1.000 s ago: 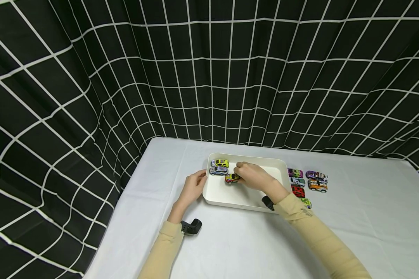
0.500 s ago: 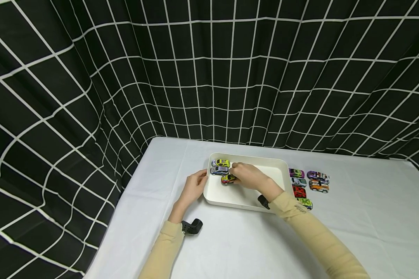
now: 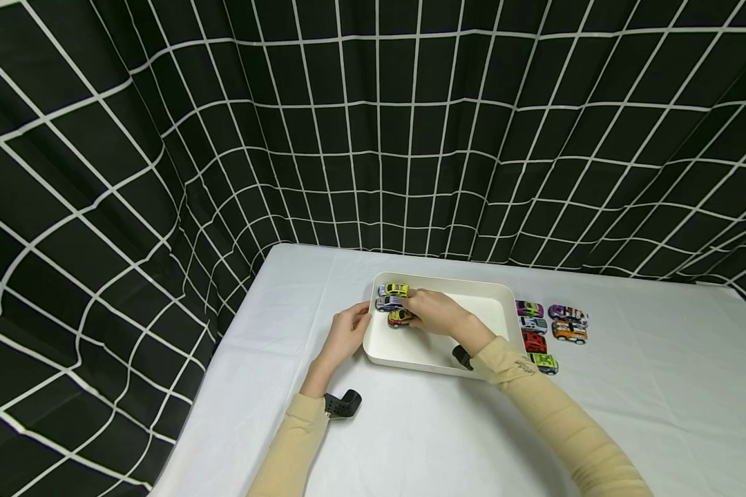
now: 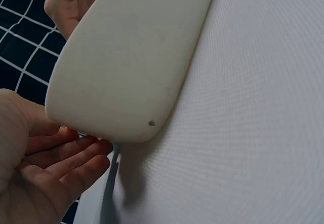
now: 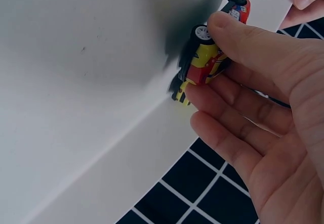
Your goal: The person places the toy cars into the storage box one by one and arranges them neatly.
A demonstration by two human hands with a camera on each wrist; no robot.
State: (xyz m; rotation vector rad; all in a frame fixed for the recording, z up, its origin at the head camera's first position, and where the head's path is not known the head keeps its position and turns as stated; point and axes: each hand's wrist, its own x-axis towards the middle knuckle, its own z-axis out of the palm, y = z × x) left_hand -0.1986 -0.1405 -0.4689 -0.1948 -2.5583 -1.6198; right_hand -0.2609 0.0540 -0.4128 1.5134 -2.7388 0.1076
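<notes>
My right hand (image 3: 438,314) pinches a red and yellow toy car (image 5: 205,57) between thumb and fingers, low inside the white tray (image 3: 416,366). A silver toy car (image 3: 388,304) and a yellow toy car (image 3: 394,290) sit at the tray's left end, just beyond the held one. In the right wrist view they are mostly hidden behind the held car and the fingers. My left hand (image 3: 345,335) touches the tray's left side; in the left wrist view its fingers (image 4: 83,171) extend along the outside of the tray's corner.
Right of the tray, several toy cars lie on the white tablecloth (image 3: 646,373): purple-green (image 3: 528,308), grey-white (image 3: 532,324), red (image 3: 534,342), lime green (image 3: 543,363), purple-white (image 3: 568,315) and orange (image 3: 568,332). A black curtain with white grid lines (image 3: 429,138) hangs behind.
My right hand has slid left inside the tray with the red and yellow toy car, bringing it up beside the silver one. The left hand has stayed at the tray's left side.
</notes>
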